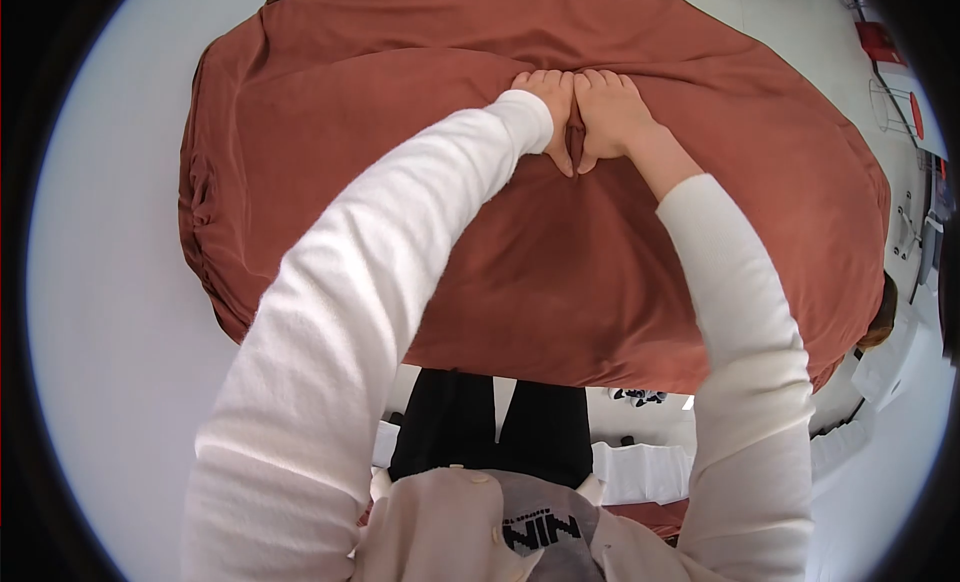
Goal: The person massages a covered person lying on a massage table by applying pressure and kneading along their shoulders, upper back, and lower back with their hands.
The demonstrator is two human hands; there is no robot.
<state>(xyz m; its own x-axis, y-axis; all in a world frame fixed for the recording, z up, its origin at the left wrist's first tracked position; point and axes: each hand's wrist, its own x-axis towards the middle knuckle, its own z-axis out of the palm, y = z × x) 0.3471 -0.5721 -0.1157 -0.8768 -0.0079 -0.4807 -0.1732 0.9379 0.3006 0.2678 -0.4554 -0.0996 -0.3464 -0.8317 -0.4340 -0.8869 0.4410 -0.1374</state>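
Observation:
A large rust-brown cloth (330, 172) spreads out before me with a rounded outline, smooth in places and creased in others. My left hand (550, 107) and my right hand (608, 112) lie side by side near its far middle, almost touching. Both have their fingers bent over the cloth and their thumbs pointing back toward me. Between them a narrow fold of the cloth is gathered up, and creases run out from it. What lies under the cloth is hidden, and the fingertips are partly out of sight.
White floor (110, 282) shows on the left. At the right edge stand a red item (878, 42), a wire rack (888, 107) and a brown object (880, 317) beside the cloth. White pleated material (645, 472) lies below, near my legs.

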